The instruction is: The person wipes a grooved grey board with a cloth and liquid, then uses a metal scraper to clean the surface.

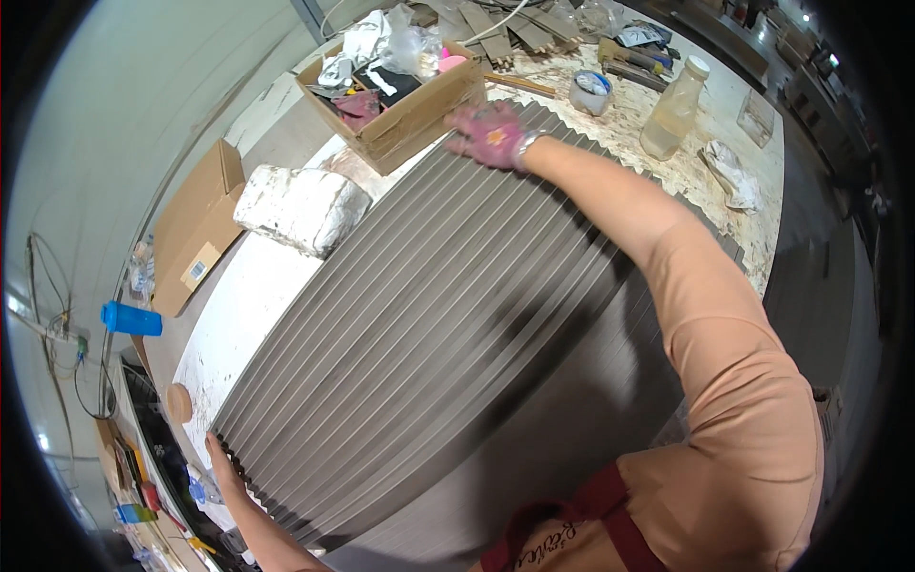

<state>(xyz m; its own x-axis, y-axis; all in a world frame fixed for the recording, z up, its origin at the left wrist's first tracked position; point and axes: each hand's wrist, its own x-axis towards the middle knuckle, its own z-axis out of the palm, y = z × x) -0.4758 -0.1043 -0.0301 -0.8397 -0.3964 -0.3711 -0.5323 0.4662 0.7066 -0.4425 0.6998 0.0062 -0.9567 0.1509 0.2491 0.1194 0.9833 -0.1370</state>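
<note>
A wide bank of long grey ribbed strips [400, 315] stretches diagonally across the table in front of me, its far and near ends jagged. Whether it is one ribbed sheet or many strips side by side, I cannot tell. My right hand [491, 136], in a pink glove with a flower mark, lies on the far end of the strips, fingers spread, close to the cardboard box. At the near left end, my bare left hand [221, 459] rests stretched out against the strip ends. Part of its fingers is hidden. Neither hand grips anything.
An open cardboard box [410, 124] of plastic bags and scraps stands at the back. Beside it are a white wrapped bundle [300, 205] and a folded carton [200, 224]. A capped bottle [674, 110], a small tub [590, 93] and a crumpled white wrapper [731, 176] sit at right.
</note>
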